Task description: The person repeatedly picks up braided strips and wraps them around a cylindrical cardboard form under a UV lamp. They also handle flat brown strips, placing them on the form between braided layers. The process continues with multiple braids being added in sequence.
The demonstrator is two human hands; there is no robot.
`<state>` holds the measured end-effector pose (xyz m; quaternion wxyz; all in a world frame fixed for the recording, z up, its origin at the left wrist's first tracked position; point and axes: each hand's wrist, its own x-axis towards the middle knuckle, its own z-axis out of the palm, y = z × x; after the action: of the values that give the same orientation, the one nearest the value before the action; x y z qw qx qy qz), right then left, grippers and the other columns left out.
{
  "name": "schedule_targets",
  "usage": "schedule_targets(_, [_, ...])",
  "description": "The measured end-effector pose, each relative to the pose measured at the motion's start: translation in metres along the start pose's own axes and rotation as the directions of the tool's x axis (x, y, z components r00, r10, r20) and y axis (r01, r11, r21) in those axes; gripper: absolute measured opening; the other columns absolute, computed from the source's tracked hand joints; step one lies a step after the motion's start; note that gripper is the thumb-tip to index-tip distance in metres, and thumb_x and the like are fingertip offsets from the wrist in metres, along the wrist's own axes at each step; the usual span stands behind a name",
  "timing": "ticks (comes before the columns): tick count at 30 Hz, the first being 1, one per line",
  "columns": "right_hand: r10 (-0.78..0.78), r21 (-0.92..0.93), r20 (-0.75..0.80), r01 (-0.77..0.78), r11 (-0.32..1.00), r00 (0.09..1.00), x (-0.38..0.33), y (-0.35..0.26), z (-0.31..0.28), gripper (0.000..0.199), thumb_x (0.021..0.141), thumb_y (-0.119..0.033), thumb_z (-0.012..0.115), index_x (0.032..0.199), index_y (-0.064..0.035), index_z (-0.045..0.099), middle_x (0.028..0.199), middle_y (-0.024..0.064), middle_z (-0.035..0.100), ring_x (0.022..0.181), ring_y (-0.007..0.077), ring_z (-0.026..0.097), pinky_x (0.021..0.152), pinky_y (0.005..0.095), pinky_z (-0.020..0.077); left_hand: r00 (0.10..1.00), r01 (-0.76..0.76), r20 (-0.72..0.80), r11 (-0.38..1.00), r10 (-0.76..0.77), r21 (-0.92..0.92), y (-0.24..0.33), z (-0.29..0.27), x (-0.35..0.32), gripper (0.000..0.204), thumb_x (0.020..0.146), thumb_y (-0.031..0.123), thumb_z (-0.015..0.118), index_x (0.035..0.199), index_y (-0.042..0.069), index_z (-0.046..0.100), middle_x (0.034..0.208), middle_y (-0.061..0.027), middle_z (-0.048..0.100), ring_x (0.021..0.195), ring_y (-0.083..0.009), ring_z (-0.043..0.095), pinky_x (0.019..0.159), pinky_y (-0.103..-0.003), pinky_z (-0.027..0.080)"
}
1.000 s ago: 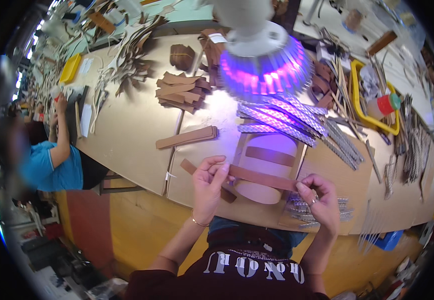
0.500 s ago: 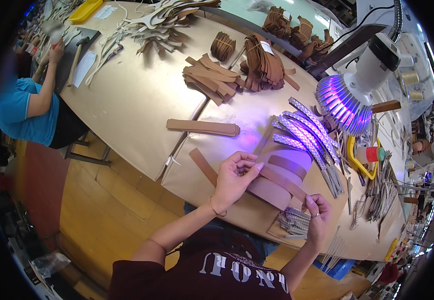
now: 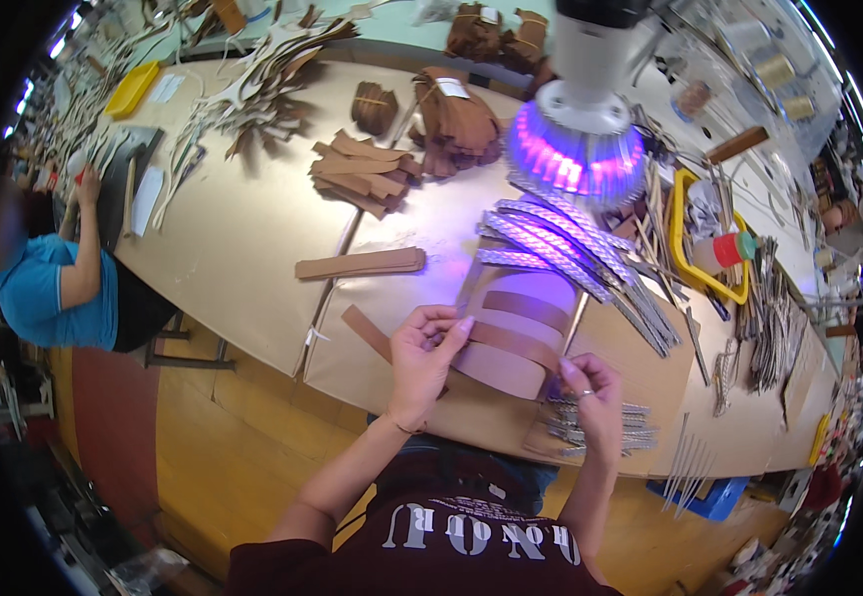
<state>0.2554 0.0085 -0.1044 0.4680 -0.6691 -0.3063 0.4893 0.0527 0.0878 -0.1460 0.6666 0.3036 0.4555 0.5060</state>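
A flat brown strip [image 3: 514,346], leather-like, stretches between my hands over a pinkish-brown curved block or board [image 3: 499,373]. My left hand [image 3: 421,363] pinches the strip's left end between thumb and fingers. At the right end, my right hand [image 3: 595,392] grips it with thumb and fingertips, near the block's edge. Another brown strip [image 3: 526,306] lies across the block just beyond, roughly parallel. Beside my left hand a loose brown strip [image 3: 366,331] lies on the table, partly hidden by that hand. Silvery braided straps [image 3: 541,238] lie past the block under a lit lamp [image 3: 575,154].
Stacked brown strips [image 3: 362,263], a loose strip pile [image 3: 364,174] and tied bundles [image 3: 456,124] lie farther left. A yellow tray [image 3: 685,233] with a green-capped bottle [image 3: 734,250] stands right. More braided pieces [image 3: 615,427] lie beside my right hand. A person in blue [image 3: 54,278] works far left.
The whole view has turned, so table and lamp appear farther left. Both hands still hold the same brown strip, which now lies more level across the block.
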Motion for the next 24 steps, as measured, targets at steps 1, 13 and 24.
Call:
schedule_targets(1, [0.034, 0.011, 0.005, -0.034, 0.999, 0.999, -0.001, 0.003, 0.003, 0.015, 0.094, -0.015, 0.067, 0.086, -0.0018, 0.064, 0.075, -0.0011, 0.060, 0.067, 0.0051, 0.052, 0.060, 0.0221, 0.0423, 1.000, -0.019, -0.019, 0.999, 0.020, 0.027, -0.001, 0.002, -0.001, 0.016, 0.090, 0.003, 0.069, 0.104, 0.000, 0.061, 0.085, -0.0013, 0.065, 0.073, -0.0032, 0.057, 0.066, -0.017, 0.046])
schedule_targets(13, [-0.372, -0.461, -0.345, 0.190, 0.867, 0.862, -0.052, 0.014, -0.089, 0.017, 0.087, -0.013, 0.072, 0.098, -0.0027, 0.067, 0.084, 0.0046, 0.064, 0.067, 0.0124, 0.052, 0.061, 0.0273, 0.0433, 0.960, -0.235, -0.072, 0.922, 0.269, 0.307, 0.012, -0.013, -0.010, 0.016, 0.099, 0.010, 0.056, 0.111, 0.001, 0.060, 0.095, -0.0021, 0.059, 0.080, -0.0063, 0.051, 0.072, -0.022, 0.043])
schedule_targets(24, [-0.480, -0.816, 0.073, 0.329, 0.474, 0.874, -0.049, 0.043, -0.103, 0.015, 0.085, -0.019, 0.070, 0.096, -0.0094, 0.070, 0.100, 0.0078, 0.061, 0.102, 0.0275, 0.055, 0.089, 0.0406, 0.0419, 0.881, -0.461, 0.085, 0.803, 0.465, 0.377, 0.029, 0.022, -0.078, 0.014, 0.096, 0.000, 0.056, 0.110, 0.000, 0.057, 0.108, -0.0056, 0.057, 0.089, -0.0105, 0.055, 0.081, -0.025, 0.046])
